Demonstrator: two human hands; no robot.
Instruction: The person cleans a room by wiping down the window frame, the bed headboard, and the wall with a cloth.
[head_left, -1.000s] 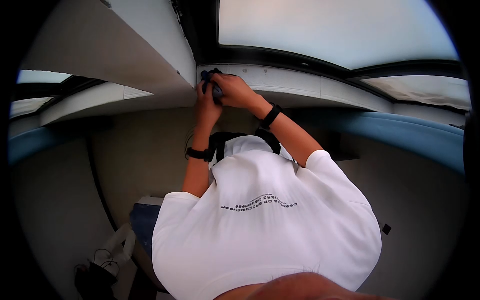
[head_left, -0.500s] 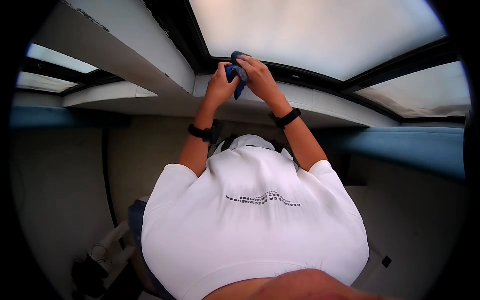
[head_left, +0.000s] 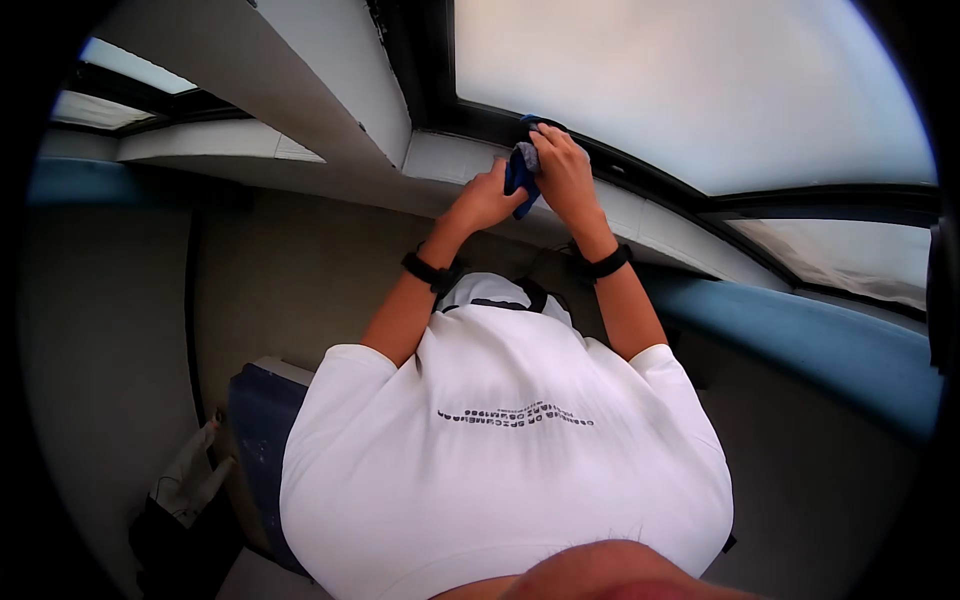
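A bunched blue and grey cloth (head_left: 520,178) is held between my two hands at the black window frame (head_left: 480,115). My left hand (head_left: 487,197) grips its lower left side, thumb and fingers closed on the folds. Fingers bent, my right hand (head_left: 565,168) presses the upper part of the cloth near the bottom rail of the frame. Part of the cloth is hidden behind the right fingers. Above the hands is the frosted window pane (head_left: 690,90), and just below them runs the white sill (head_left: 445,155).
A white pillar (head_left: 330,75) with chipped edges stands left of the hands. Blue padded ledges (head_left: 800,320) run below the windows. A dark blue seat (head_left: 265,430) is at lower left, near a white object with a thin cord (head_left: 190,475).
Both hands and the cloth have shifted right and slightly down in the view, while the window and pillar have shifted right too. The cloth is still in both hands.
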